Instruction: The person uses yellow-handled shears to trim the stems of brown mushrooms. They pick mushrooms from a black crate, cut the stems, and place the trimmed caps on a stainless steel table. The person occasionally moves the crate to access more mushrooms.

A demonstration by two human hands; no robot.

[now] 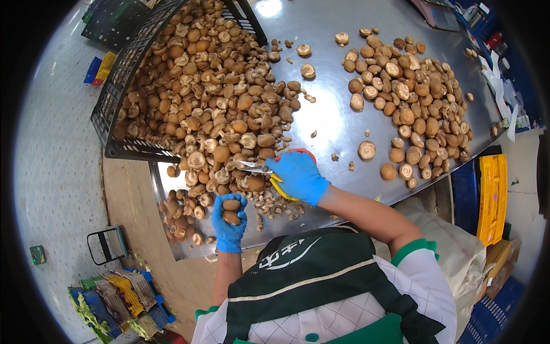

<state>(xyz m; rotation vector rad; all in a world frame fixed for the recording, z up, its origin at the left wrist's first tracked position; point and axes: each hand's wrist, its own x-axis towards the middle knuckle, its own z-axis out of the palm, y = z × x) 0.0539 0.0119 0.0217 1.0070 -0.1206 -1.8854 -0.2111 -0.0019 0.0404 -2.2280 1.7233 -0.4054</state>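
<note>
Gloved in blue, my left hand (229, 225) holds two brown mushrooms (231, 210) side by side, caps up, near the front edge of the steel table (318, 223). In my right hand (299, 177), also gloved, is a pair of scissors (256, 167) with red and yellow handles, its blades pointing left over the mushroom heap. A large heap of shiitake-like mushrooms (223, 116) spills from a tipped black plastic crate (124, 73). Beneath my right hand lie many cut stem pieces (275, 206). A smaller pile of mushrooms (178, 219) sits left of my left hand.
A second pile of mushrooms (423, 103), mostly stemless, spreads over the table's right side. A scale (438, 15) stands at the far right. Yellow crates (492, 200) and a pale sack (447, 245) are at the right. Flattened colored crates (122, 301) lie on the floor left.
</note>
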